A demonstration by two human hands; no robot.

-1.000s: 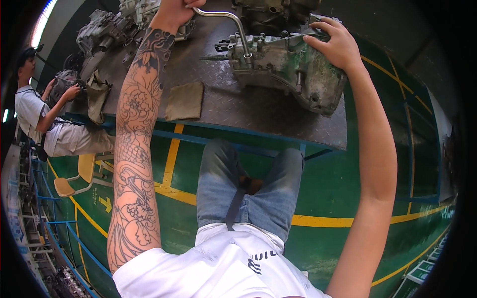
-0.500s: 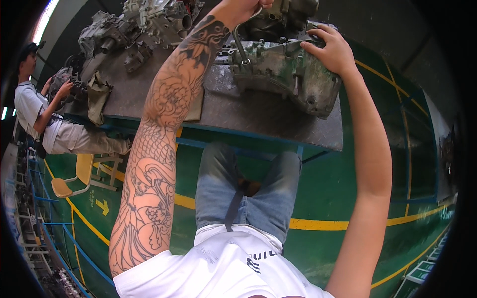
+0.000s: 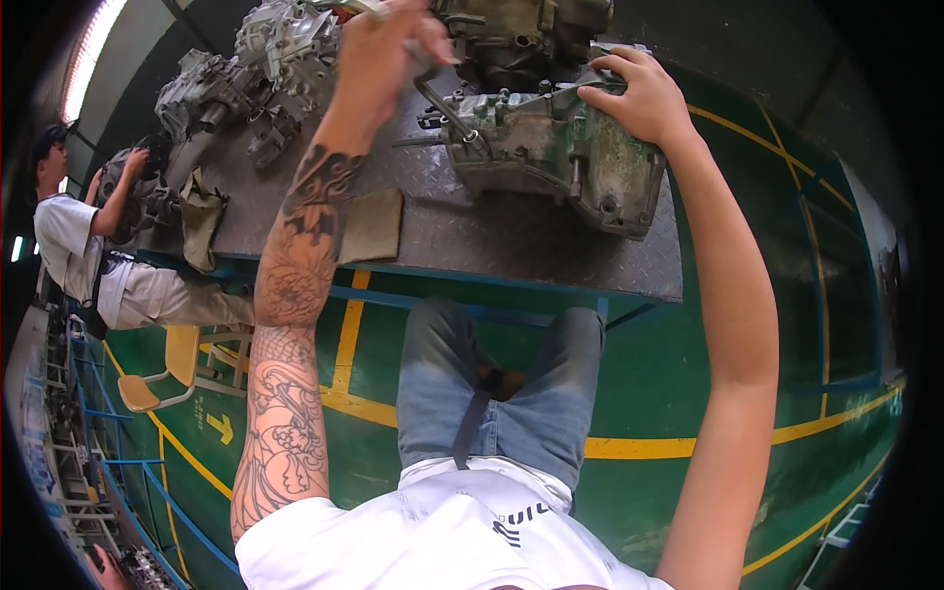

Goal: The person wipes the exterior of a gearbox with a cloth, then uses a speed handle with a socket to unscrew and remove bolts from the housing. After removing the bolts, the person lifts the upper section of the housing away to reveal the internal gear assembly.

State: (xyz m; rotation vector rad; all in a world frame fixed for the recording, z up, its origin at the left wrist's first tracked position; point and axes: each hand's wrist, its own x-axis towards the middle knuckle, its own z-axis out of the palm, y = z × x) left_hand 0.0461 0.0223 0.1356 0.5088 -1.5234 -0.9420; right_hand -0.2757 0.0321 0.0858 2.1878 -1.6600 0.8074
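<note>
Below your left hand, down on the green floor, a yellow arrow marking sits beside the yellow floor lines; it is the only sign in view, well apart from both hands. Just below your left forearm a flat, tan folded cloth lies on the grey checker-plate table.

Your left hand is closed in a fist round the handle of a bent metal wrench, whose shaft runs down and to the right from the fist onto the gearbox casing. Your right hand lies on the casing's top far edge, fingers curled over it and gripping it.

The casing sits on the table between your two hands, under the right one: a blocky cast-metal housing, dull grey-green, stained and worn, with bolts and bosses on its face. Left of your left hand, more grimy engine parts crowd the table.
</note>
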